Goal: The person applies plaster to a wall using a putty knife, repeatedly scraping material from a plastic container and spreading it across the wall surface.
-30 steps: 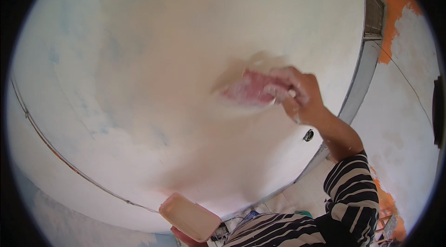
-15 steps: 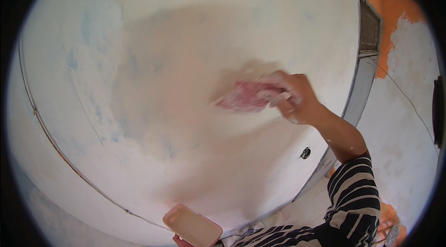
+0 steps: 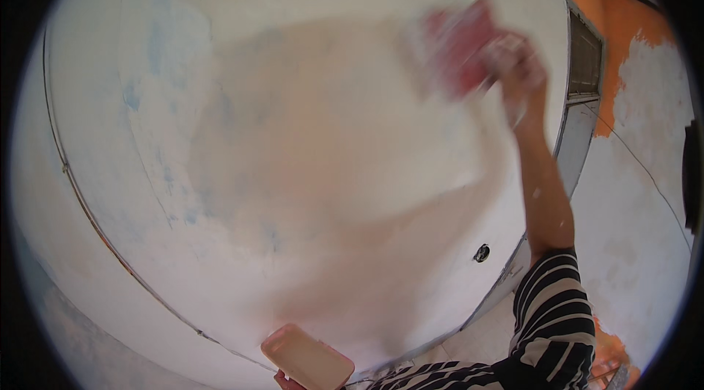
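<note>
My right hand point(image 3: 518, 61), blurred by motion and smeared with white, is closed on a flat red putty spreader point(image 3: 463, 46). The spreader is coated with pale paste and lies at or very near the upper right part of the wall point(image 3: 323, 133). The wall is off-white with blue patches and a large beige area. At the bottom, my left hand point(image 3: 286, 383) shows only in part, its fingers around the edge of a shallow rectangular tub point(image 3: 273, 344). The tub has a pinkish rim and a smooth cream-coloured face; I cannot tell how full it is.
A round dark wall hole point(image 3: 481, 253) sits low on the right. A thin cable point(image 3: 94, 220) curves down the left side. To the right are a grey door frame point(image 3: 574, 126), a dark vent panel point(image 3: 584, 51) and an orange-and-white wall point(image 3: 636, 162).
My right hand has swung the spreader up and to the right across the wall, and the spreader has turned to a steeper angle. My left hand and the tub have hardly moved.
</note>
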Demonstrator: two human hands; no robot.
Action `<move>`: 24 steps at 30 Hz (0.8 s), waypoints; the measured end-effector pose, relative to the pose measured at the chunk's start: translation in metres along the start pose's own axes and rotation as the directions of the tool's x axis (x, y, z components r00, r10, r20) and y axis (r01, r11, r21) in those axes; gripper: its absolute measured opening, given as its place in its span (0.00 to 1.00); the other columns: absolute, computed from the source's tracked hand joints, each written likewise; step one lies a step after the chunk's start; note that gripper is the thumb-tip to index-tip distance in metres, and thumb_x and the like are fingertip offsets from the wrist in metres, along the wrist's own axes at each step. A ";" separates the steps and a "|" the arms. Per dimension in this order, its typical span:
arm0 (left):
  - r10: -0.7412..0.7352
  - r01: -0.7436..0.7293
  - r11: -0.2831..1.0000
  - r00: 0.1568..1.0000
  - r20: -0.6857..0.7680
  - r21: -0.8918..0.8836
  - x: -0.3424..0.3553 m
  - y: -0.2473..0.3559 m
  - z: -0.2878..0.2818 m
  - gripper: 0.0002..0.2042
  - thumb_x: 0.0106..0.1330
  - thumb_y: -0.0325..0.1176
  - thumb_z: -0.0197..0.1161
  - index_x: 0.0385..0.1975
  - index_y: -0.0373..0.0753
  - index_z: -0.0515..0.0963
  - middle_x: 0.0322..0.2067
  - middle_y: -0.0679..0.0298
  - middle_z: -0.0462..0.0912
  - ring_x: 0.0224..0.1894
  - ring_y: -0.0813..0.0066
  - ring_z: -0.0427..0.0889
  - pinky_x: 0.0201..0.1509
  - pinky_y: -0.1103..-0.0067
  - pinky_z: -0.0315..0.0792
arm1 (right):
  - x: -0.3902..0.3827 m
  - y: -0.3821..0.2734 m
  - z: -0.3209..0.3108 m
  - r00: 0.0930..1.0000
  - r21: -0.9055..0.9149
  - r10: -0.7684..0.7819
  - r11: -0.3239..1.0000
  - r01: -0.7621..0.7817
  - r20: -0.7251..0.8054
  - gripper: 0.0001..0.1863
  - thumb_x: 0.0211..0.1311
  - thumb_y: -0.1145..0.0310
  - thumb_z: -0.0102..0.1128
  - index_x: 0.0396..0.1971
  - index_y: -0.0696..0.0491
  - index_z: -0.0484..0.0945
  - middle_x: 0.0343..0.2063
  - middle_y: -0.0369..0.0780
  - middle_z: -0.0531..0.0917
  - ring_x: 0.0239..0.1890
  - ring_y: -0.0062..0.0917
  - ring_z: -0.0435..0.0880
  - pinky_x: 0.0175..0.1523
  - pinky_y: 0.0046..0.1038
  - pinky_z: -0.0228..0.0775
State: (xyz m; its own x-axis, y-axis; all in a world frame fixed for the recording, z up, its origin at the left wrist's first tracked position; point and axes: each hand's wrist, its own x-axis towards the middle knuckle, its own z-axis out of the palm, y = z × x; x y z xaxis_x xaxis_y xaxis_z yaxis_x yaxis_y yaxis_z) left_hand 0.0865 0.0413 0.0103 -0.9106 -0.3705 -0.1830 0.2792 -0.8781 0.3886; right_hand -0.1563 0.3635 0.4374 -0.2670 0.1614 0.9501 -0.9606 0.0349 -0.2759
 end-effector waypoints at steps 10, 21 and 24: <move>0.016 -0.012 0.999 0.997 -0.080 0.041 0.001 0.000 0.009 0.37 0.60 0.59 0.41 0.64 0.40 0.63 0.56 0.50 0.73 0.56 0.47 0.73 0.56 0.50 0.69 | 0.071 0.028 0.001 0.966 -0.149 -0.248 0.955 0.257 0.077 0.12 0.64 0.71 0.57 0.46 0.59 0.76 0.31 0.34 0.79 0.26 0.13 0.74 0.31 0.17 0.69; 0.086 -0.077 0.986 0.995 0.059 -0.149 0.000 0.004 -0.030 0.35 0.64 0.59 0.37 0.66 0.40 0.60 0.60 0.54 0.69 0.59 0.51 0.71 0.62 0.58 0.66 | -0.156 0.013 0.010 0.991 0.079 0.135 0.988 -0.136 0.021 0.10 0.67 0.74 0.54 0.44 0.59 0.68 0.35 0.42 0.78 0.32 0.22 0.78 0.38 0.25 0.73; 0.087 -0.076 0.982 0.995 0.056 -0.175 -0.018 0.005 -0.024 0.35 0.66 0.58 0.37 0.66 0.38 0.59 0.61 0.53 0.68 0.60 0.53 0.70 0.63 0.61 0.65 | -0.277 -0.010 0.053 0.816 0.342 -0.032 0.917 -0.205 0.576 0.08 0.60 0.78 0.59 0.37 0.55 0.70 0.33 0.48 0.83 0.36 0.37 0.84 0.41 0.35 0.79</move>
State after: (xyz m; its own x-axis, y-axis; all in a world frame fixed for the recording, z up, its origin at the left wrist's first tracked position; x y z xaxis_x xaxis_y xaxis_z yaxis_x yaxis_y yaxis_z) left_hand 0.1119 0.0365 -0.0062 -0.8984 -0.4282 -0.0978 0.3967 -0.8867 0.2376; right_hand -0.0765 0.2664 0.1844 -0.2319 -0.4379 0.8686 -0.8526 -0.3384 -0.3983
